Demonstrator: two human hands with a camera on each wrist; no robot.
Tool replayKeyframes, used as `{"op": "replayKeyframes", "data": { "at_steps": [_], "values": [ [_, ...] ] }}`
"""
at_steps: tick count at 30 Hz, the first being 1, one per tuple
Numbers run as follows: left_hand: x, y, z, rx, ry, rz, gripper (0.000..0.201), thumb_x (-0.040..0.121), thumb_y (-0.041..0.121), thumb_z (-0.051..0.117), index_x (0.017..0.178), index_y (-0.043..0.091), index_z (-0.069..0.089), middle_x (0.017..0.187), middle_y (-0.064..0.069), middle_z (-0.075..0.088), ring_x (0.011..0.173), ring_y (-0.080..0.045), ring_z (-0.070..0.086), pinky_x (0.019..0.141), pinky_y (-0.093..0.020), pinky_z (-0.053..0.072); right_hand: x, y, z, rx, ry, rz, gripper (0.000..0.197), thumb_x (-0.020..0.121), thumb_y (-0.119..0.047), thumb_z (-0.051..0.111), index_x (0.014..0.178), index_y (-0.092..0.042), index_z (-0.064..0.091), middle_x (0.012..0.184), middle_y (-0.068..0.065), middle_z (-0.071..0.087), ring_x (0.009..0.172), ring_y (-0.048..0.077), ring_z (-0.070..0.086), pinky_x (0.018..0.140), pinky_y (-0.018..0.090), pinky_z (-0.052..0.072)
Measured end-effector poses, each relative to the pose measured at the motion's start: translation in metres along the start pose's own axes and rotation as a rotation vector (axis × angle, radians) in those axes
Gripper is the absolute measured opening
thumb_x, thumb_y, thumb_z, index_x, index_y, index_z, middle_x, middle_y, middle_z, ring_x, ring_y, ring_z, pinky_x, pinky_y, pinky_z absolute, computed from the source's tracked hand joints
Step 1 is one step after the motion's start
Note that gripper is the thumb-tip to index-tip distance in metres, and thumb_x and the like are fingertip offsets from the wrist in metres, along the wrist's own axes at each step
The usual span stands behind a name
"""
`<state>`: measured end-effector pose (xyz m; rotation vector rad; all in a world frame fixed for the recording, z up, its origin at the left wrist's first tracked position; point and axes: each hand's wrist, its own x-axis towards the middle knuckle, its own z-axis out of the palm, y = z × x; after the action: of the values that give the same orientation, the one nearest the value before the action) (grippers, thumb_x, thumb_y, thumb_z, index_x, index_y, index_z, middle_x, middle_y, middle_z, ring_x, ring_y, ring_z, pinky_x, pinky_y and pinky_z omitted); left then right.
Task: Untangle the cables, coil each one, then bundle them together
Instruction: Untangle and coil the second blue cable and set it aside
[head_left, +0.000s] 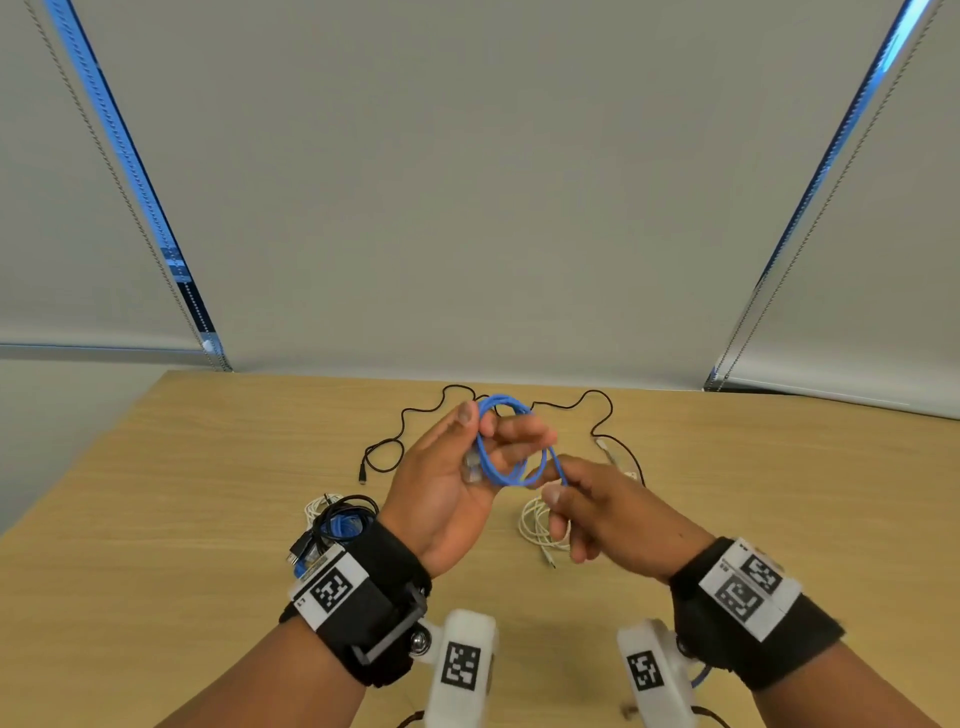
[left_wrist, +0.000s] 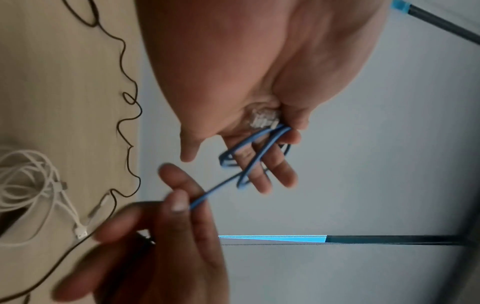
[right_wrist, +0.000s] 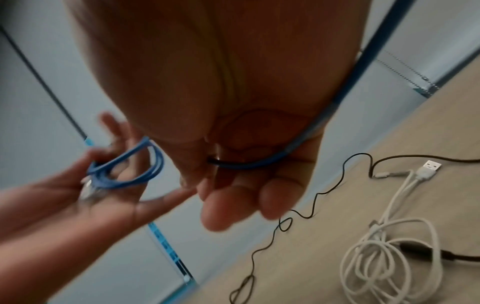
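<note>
Farthest out to the left of the person's fingers, a finished bundle of black, blue and white cables (head_left: 340, 522) is lying on the wooden table (head_left: 208, 467), partly hidden behind the left wrist strap. The left hand (head_left: 447, 488) is hovering above the table with its palm turned up, and the blue Ethernet cable (head_left: 511, 452) is sitting in it as a small coil of several loops. The thumb and the curled fingers (left_wrist: 272, 166) are gripping that coil, the loops are passing around the fingers, and a clear plastic connector (left_wrist: 263, 120) is resting against the palm at their base. From the coil a single blue strand is running to the right hand (head_left: 613, 512), just beside the left one, where the thumb and forefinger are pinching it near their tips; the other fingers (right_wrist: 280, 197) are curling loosely under, and in the right wrist view the strand is crossing the palm and trailing back past the wrist. Beyond both sets of fingers a thin black cable (head_left: 415, 415) is snaking loose across the far part of the table. Under and just right of the right hand's fingers, a white USB cable (right_wrist: 389, 257) is lying in a slack heap, its plug (right_wrist: 431, 166) pointing away.
</note>
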<state>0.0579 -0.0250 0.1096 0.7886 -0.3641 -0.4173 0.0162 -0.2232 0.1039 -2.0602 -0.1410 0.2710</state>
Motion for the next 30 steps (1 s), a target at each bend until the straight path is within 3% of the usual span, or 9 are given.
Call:
{"op": "replayKeyframes", "data": {
  "at_steps": [2, 5, 8, 10, 13, 16, 19, 24, 30],
  "values": [
    [0.004, -0.001, -0.001, -0.027, 0.001, 0.025, 0.028, 0.104, 0.035, 0.045, 0.091, 0.012, 0.055, 0.132, -0.020, 0.066, 0.129, -0.036, 0.060, 0.108, -0.050, 0.042, 0.000, -0.001, 0.012, -0.137, -0.050, 0.035, 0.015, 0.104, -0.030, 0.046, 0.115, -0.032, 0.056, 0.073, -0.002, 0.066, 0.056, 0.014, 0.063, 0.063, 0.034, 0.055],
    [0.007, -0.007, -0.005, 0.181, 0.060, 0.074, 0.022, 0.104, 0.032, 0.048, 0.094, 0.014, 0.054, 0.139, -0.009, 0.064, 0.134, -0.025, 0.057, 0.112, -0.047, 0.034, -0.003, -0.005, 0.026, -0.382, -0.121, 0.042, 0.023, 0.102, -0.038, 0.047, 0.125, -0.033, 0.049, 0.081, 0.000, 0.066, 0.060, 0.013, 0.065, 0.073, 0.037, 0.057],
    [0.008, -0.013, -0.013, 0.742, 0.126, 0.107, 0.019, 0.106, 0.031, 0.044, 0.095, 0.019, 0.053, 0.132, 0.012, 0.068, 0.129, -0.001, 0.056, 0.102, -0.027, 0.038, -0.007, -0.012, 0.031, -0.544, -0.142, -0.052, 0.029, 0.100, -0.042, 0.051, 0.126, -0.029, 0.053, 0.080, -0.009, 0.058, 0.060, 0.002, 0.052, 0.072, 0.029, 0.052],
    [0.007, -0.017, -0.022, 1.001, 0.102, 0.089, 0.016, 0.108, 0.030, 0.043, 0.097, 0.027, 0.055, 0.126, 0.015, 0.070, 0.120, 0.005, 0.059, 0.095, -0.020, 0.043, -0.008, -0.019, 0.028, -0.529, -0.096, -0.122, 0.018, 0.099, -0.039, 0.052, 0.108, -0.027, 0.061, 0.070, -0.011, 0.056, 0.055, -0.001, 0.050, 0.065, 0.027, 0.047],
    [0.000, -0.023, -0.031, 1.172, 0.040, 0.031, 0.023, 0.107, 0.034, 0.041, 0.095, 0.021, 0.055, 0.089, 0.008, 0.070, 0.082, -0.009, 0.061, 0.078, -0.034, 0.046, -0.007, -0.027, 0.015, -0.527, 0.061, -0.245, 0.021, 0.100, -0.038, 0.052, 0.084, -0.028, 0.061, 0.062, -0.010, 0.056, 0.057, 0.006, 0.052, 0.057, 0.023, 0.039],
    [-0.007, -0.024, -0.026, 0.960, -0.012, -0.086, 0.033, 0.109, 0.032, 0.035, 0.093, 0.018, 0.060, 0.070, -0.002, 0.066, 0.081, -0.019, 0.064, 0.080, -0.033, 0.047, -0.003, -0.027, 0.001, -0.505, 0.250, -0.299, 0.019, 0.096, -0.039, 0.060, 0.080, -0.032, 0.066, 0.072, -0.013, 0.060, 0.067, 0.008, 0.054, 0.062, 0.023, 0.042],
    [-0.012, -0.022, -0.018, 0.631, -0.075, -0.191, 0.035, 0.107, 0.031, 0.038, 0.102, 0.007, 0.063, 0.064, -0.003, 0.056, 0.084, -0.030, 0.069, 0.088, -0.034, 0.050, 0.000, -0.023, -0.002, -0.349, 0.369, -0.284, 0.006, 0.093, -0.034, 0.066, 0.092, -0.028, 0.066, 0.095, -0.013, 0.061, 0.077, 0.009, 0.059, 0.070, 0.026, 0.048],
    [-0.013, -0.018, -0.010, 0.265, -0.047, -0.201, 0.020, 0.098, 0.023, 0.053, 0.097, 0.008, 0.065, 0.066, -0.001, 0.043, 0.065, -0.018, 0.052, 0.071, -0.028, 0.049, -0.003, -0.019, 0.004, -0.162, 0.248, -0.316, 0.029, 0.103, -0.031, 0.050, 0.125, -0.025, 0.067, 0.105, -0.021, 0.066, 0.091, -0.005, 0.062, 0.075, 0.010, 0.044],
    [-0.012, -0.023, -0.012, 0.214, 0.023, -0.223, 0.022, 0.104, 0.020, 0.050, 0.093, 0.010, 0.067, 0.071, -0.003, 0.049, 0.073, -0.020, 0.056, 0.078, -0.034, 0.053, 0.003, -0.014, 0.010, -0.272, 0.249, -0.321, 0.022, 0.106, -0.024, 0.045, 0.114, -0.019, 0.065, 0.104, -0.007, 0.067, 0.096, 0.008, 0.062, 0.084, 0.030, 0.050]
  ]
}}
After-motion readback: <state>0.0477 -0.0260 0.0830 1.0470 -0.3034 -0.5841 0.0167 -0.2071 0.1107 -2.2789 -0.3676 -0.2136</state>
